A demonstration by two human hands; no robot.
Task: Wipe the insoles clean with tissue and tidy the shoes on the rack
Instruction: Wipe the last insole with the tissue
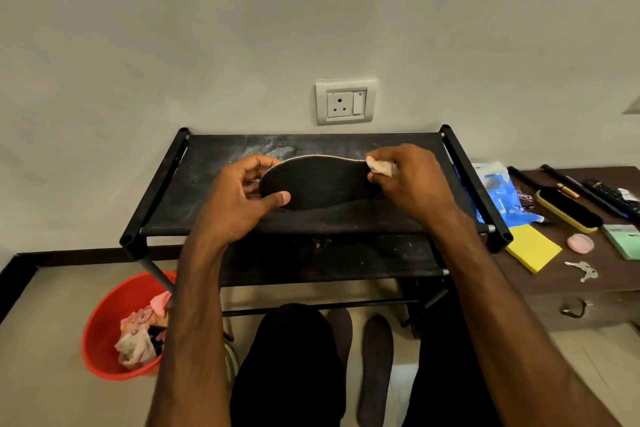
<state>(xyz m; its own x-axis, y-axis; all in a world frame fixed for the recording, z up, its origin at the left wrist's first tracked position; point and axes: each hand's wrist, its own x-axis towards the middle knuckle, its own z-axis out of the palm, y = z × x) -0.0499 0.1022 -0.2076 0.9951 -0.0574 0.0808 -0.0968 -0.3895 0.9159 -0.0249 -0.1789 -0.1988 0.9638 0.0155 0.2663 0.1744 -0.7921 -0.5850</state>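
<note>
A: Risk first, quick. What goes wrong from here?
B: The flat black cloth-topped insole with a pale edge point(317, 184) is held by its wide left end only. The left hand point(239, 198) grips it, thumb on the near face, fingers curled behind. The right hand point(412, 180) pinches a crumpled whitish tissue point(379, 166) against the narrow right end. If it presses too hard there, the thin sheet likely bends or twists out of the left grip.
A: Anything else?
B: The tissue looks small and soft. On that rough cloth it could shred and leave lint. The black fabric-and-tube shoe rack point(214, 163) also has pale dusty smears on its top shelf, so laying the insole there may dirty it again.
A: Where is the insole exactly?
B: Up on its long edge over the middle of the top shelf. Can't tell if the lower rim touches the fabric.
A: How does it look?
B: Dark and matte, no clear marks from here. Two more dark insoles point(375, 367) lie on the near floor, one half hidden. A red plastic bucket point(104, 322) of used tissues sits near left.
</note>
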